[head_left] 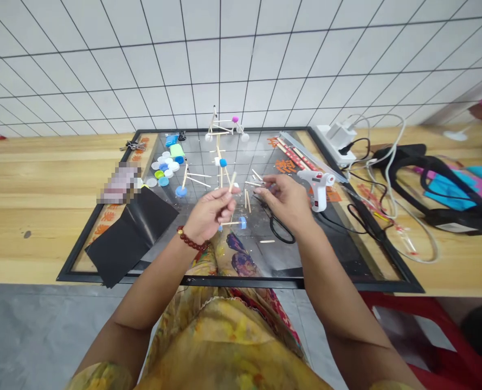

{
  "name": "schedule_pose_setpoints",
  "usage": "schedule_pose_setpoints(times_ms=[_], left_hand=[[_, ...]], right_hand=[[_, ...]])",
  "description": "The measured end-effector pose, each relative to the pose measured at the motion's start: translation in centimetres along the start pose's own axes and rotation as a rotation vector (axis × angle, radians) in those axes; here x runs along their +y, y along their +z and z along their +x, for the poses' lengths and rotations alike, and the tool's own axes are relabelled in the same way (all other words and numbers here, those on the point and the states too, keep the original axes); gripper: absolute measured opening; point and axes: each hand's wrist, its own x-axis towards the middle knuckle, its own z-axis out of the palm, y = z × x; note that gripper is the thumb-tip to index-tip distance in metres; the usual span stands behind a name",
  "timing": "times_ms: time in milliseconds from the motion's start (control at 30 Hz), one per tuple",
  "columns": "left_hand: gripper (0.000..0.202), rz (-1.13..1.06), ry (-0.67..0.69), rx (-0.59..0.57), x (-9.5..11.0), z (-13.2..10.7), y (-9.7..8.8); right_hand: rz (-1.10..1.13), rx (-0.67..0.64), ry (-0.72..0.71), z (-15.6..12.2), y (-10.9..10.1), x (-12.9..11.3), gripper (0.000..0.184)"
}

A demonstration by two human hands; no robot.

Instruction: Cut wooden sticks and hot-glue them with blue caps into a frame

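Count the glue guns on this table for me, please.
1. The white glue gun sits on the black-framed panel, just right of the person's right hand. No other shows, though a hidden one can't be ruled out.

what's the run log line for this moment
left hand: pinching wooden stick | right hand: near loose sticks | glue gun: beside right hand

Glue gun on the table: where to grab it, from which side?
Probably the handle of the white glue gun, from the near side with the right hand: the handle juts toward the person, while the nozzle end points left, clear of that grip.
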Motion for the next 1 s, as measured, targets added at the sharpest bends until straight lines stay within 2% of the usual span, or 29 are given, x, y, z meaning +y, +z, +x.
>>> schedule_pose_setpoints(times_ms=[100, 167, 233, 333, 467, 567, 700, 800, 900, 1000], left_hand=[[0.019, -0.119, 0.069, 0.079, 1.0, 0.8, -1.3], [0.014, -0.188, 0.060, 0.107, 1.3, 1.2, -1.9], [0.011, -0.241, 0.044, 0.124, 1.4, 1.5, -2.3], [0.015, -0.264, 0.089, 0.157, 1.5, 1.8, -2.7], [0.020, -0.187, 0.199, 0.259, 1.9, 2.3, -3.5], [0.019, -0.144, 0.223, 0.292, 2.2, 2.6, -4.0], [0.015, -0.147, 0.212, 0.286, 2.2, 2.6, -4.1], [0.015, -0.093, 0.178, 0.227, 1.9, 2.3, -3.7], [0.016, -0.046, 0.148, 0.159, 1.8, 2.1, -3.4], [0.016, -0.079, 0.157, 0.181, 1.9, 2.1, -3.7]], right_hand=[[-0.350, -0.239, 0.127, -0.8, -2.4, 2.0, 0.020], [-0.487, -0.353, 0.187, -2.0, -3.6, 2.9, 0.024], [-0.592, -0.408, 0.207, -3.2, -4.0, 3.4, 0.030], [-0.687, -0.451, 0.149, -4.3, -3.8, 3.8, 0.033], [-0.673, -0.537, 0.175, -3.9, -3.2, 4.0, 0.023], [-0.758, -0.604, 0.209, -3.1, -3.4, 3.8, 0.019], [-0.833, -0.602, 0.199, -2.5, -4.2, 3.0, 0.022], [-0.670, -0.447, 0.147, -1.9, -4.4, 1.7, 0.024], [-0.498, -0.298, 0.120, -1.0, -3.7, 0.5, 0.024], [-0.656, -0.357, 0.121, -0.6, -3.1, 0.3, 0.019]])
